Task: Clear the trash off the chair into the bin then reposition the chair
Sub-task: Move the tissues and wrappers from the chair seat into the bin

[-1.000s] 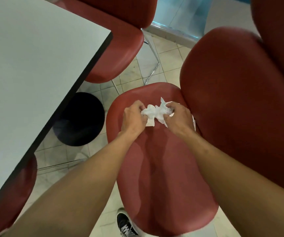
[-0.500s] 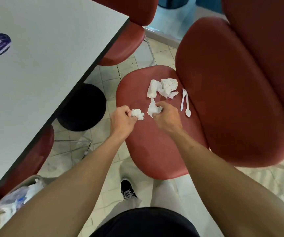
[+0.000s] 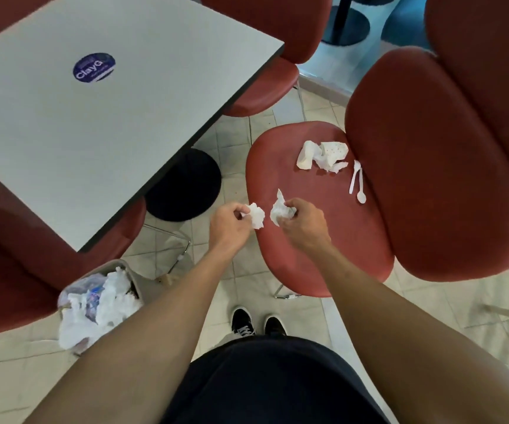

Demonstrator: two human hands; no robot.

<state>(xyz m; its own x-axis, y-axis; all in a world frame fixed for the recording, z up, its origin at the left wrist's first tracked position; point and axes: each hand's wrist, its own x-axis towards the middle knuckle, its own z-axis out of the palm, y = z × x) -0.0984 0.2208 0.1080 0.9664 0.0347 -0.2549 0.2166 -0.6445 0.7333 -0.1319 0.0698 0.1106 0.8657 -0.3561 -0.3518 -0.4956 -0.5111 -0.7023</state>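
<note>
A red chair (image 3: 323, 246) stands in front of me, its backrest to the right. My left hand (image 3: 228, 223) grips a crumpled white napkin (image 3: 257, 215) just off the seat's left edge. My right hand (image 3: 300, 221) grips a second crumpled napkin (image 3: 279, 209) above the seat's near left part. More crumpled paper (image 3: 320, 154) lies at the far end of the seat, beside a white plastic fork (image 3: 354, 175) and spoon (image 3: 361, 191). A small bin (image 3: 121, 266) stuffed with white trash sits on the floor at the lower left.
A grey table (image 3: 109, 123) with a round blue sticker fills the upper left, its black round base (image 3: 186, 185) on the tiled floor. More red chairs surround the table. My dark shoes (image 3: 258, 325) stand between the bin and the chair.
Both hands lifted from the paper pile, each pulling away a crumpled napkin toward me. The view has risen and widened, and the bin and table sticker have come into sight.
</note>
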